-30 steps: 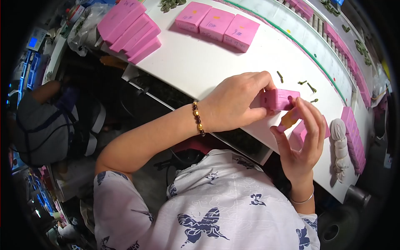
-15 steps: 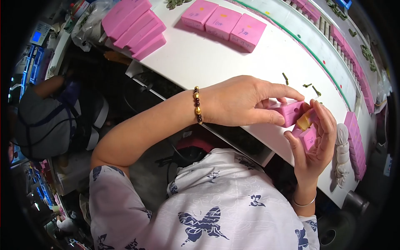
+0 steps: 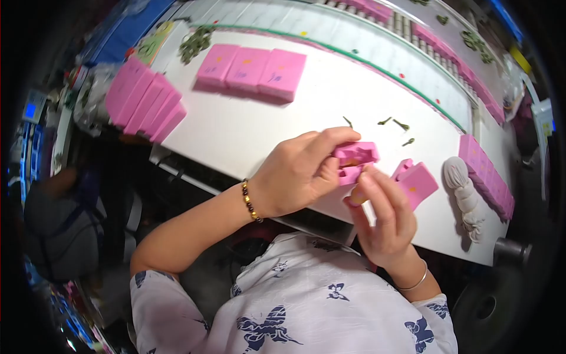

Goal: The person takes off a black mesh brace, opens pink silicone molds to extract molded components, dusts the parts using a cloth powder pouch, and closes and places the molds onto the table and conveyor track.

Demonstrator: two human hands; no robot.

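Observation:
My left hand (image 3: 298,174), with a beaded bracelet at its wrist, is closed around a pink mold piece (image 3: 361,152) whose hollow inside faces up. A yellowish bit shows in that hollow. My right hand (image 3: 386,221), with a thin bangle, has its fingertips bent together at the lower right edge of the mold piece. A small pale yellow-pink thing seems to sit at the thumb and fingers, too blurred to name. Just beyond my right fingers, another pink mold piece (image 3: 417,184) with a notched edge lies on the white table (image 3: 253,130).
Three pink blocks (image 3: 250,71) stand in a row at the back, beside a green heap (image 3: 196,44). More pink blocks lean at left (image 3: 144,100). Short green pieces (image 3: 401,125) lie beyond my hands. A white cord bundle (image 3: 464,194) and pink blocks (image 3: 486,177) lie at right.
The two mold pieces, earlier held close together between my hands, are now apart: one lies on the table, one stays in my left hand. The view has shifted; both hands appear further left.

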